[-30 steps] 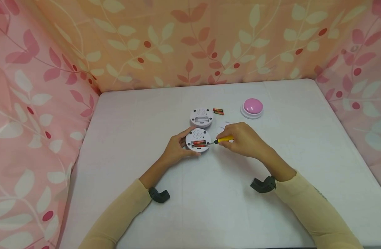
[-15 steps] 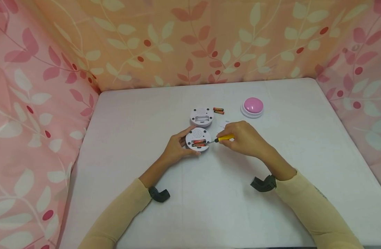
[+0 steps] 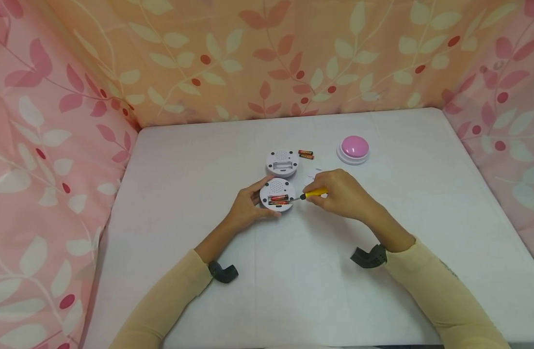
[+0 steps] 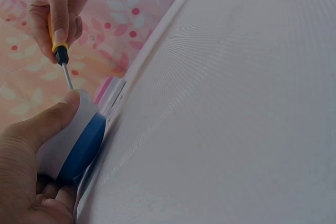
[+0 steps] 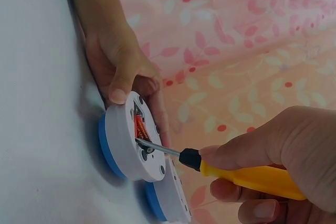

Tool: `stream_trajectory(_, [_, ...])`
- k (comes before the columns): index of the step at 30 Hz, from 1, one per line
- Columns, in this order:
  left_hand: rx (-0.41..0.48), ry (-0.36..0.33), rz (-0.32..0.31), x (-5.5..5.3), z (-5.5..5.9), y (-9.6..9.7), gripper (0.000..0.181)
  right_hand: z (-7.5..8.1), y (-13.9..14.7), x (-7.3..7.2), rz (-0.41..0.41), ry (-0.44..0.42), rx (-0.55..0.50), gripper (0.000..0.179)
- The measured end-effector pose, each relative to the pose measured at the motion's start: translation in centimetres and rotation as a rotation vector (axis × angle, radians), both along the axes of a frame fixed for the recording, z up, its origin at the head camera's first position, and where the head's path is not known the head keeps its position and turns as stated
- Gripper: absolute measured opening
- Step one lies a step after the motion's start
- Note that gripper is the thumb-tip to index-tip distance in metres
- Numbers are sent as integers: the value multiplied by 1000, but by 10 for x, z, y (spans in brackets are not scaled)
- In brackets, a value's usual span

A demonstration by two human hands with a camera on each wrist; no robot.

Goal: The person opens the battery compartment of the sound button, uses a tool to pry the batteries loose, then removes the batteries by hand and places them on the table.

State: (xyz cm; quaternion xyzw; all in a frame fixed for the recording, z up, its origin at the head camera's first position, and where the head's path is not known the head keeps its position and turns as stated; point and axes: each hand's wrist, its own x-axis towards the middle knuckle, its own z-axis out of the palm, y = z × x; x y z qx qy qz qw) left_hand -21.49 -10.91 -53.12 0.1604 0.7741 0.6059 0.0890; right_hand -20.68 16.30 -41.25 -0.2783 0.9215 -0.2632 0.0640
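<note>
My left hand (image 3: 245, 208) grips a round white push-button device (image 3: 277, 187) by its sides, underside up, with its blue button (image 4: 86, 145) facing the table. Two red batteries (image 3: 278, 199) sit in its uncovered battery compartment. In my right hand (image 3: 341, 194) is a yellow-handled screwdriver (image 5: 247, 178), pinched between thumb and fingers. Its metal tip reaches into the compartment at the end of the batteries, as the right wrist view shows. Right behind stands a second upturned device (image 3: 283, 157) with a bare battery compartment.
Two loose batteries (image 3: 306, 154) lie beside the second device. A pink-topped button (image 3: 355, 147) stands upright at the back right. Small white pieces (image 3: 312, 173), partly covered by the right hand, lie on the white table (image 3: 184, 169). Patterned curtains (image 3: 267, 58) border the table's back and sides.
Both hands, the device and the screwdriver keep nearly the same pose. The whole head view shifts up by a few pixels.
</note>
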Motion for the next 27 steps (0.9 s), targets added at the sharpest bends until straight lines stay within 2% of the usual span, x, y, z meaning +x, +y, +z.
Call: stream_trajectory(27, [0, -14, 2, 0, 0, -1, 101, 5, -1, 0, -3, 1, 3, 21])
